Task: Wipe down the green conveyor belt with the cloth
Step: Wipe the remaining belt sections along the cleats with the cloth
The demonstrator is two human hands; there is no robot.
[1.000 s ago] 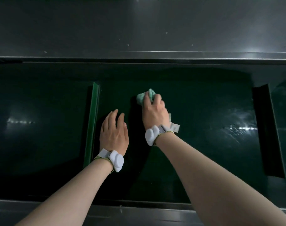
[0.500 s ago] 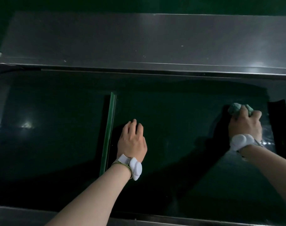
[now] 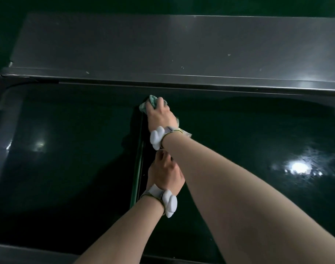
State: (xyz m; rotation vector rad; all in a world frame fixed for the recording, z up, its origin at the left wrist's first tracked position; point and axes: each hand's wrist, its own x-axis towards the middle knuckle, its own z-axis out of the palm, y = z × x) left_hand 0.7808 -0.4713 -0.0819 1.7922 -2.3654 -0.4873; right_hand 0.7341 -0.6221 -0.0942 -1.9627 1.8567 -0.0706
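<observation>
Near rail: a grey metal edge (image 3: 29, 252) runs along the bottom of my view, closest to me, and my two forearms cross over it
My left hand (image 3: 164, 176): it rests on the green conveyor belt (image 3: 67, 168) just right of the raised green cleat (image 3: 139, 164); my right forearm crosses over its fingers, so I cannot tell whether they lie flat or curled
Left wristband (image 3: 167, 201): white, with a thin yellow-green cord, strapped at my left wrist
My right hand (image 3: 160, 116): reaching further out, past the left one, with the fingers curled over the cloth and pressing it down
Cloth (image 3: 150, 102): pale green and bunched; only a crumpled bit shows beyond my fingertips, the rest is under my palm; it sits at the far end of the cleat, close to the belt's back edge
Right wristband (image 3: 157, 137): white, same kind, with a small tag sticking out to the right
Belt surface: dark and glossy, with light glare at left and right; the dimness makes its texture hard to judge
Far rail (image 3: 181, 54): a broad grey metal ledge beyond the belt, speckled with small marks
</observation>
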